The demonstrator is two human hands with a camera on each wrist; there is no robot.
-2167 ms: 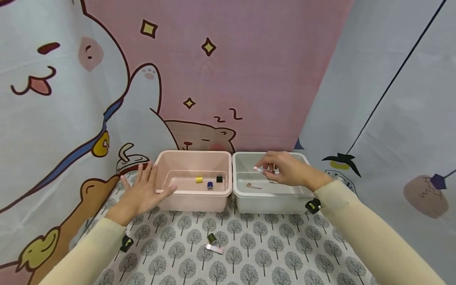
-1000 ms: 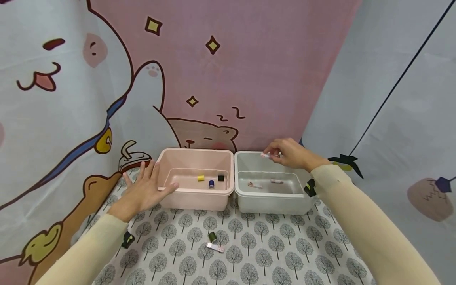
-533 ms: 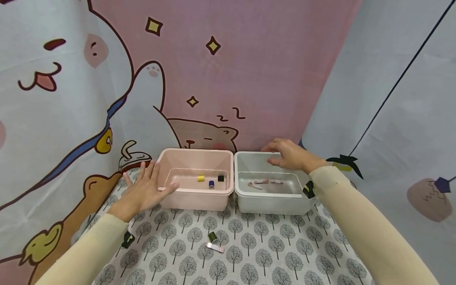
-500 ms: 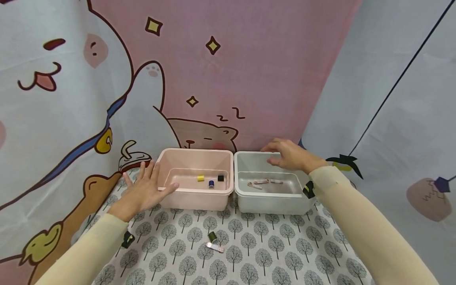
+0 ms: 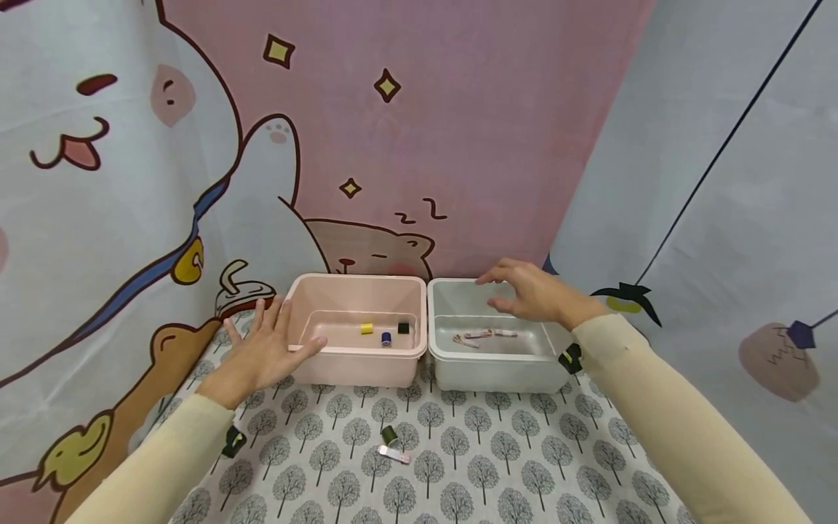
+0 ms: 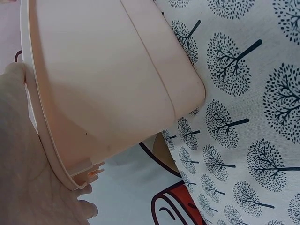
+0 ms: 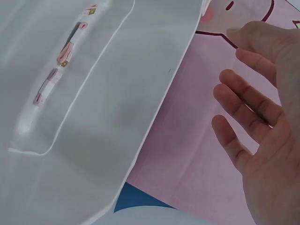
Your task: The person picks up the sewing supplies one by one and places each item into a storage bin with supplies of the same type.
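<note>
My left hand (image 5: 258,353) rests with spread fingers at the left end of the pink bin (image 5: 356,351), thumb over its rim. Inside lie a yellow thread spool (image 5: 366,328), a blue spool (image 5: 386,339) and a black spool (image 5: 403,327). Above the back rim of the pale grey-green bin (image 5: 500,375) hovers my right hand (image 5: 537,295), fingers loosely bent and holding nothing. On that bin's floor are three folded pink-and-white strips (image 7: 66,50) with brass-coloured ends, their kind unclear. A dark green spool (image 5: 389,436) and a similar strip (image 5: 394,455) lie on the tree-patterned cloth (image 5: 484,437).
Both bins stand side by side, close to the printed curtain (image 5: 458,145) behind them. Another hanging (image 5: 720,218) closes off the right side. The green spool and the strip lie close together on the cloth in front of the bins.
My right hand carried a strip over the grey-green bin and let it go; it now lies with the two others. Since then the right hand has barely moved. The left hand stays put.
</note>
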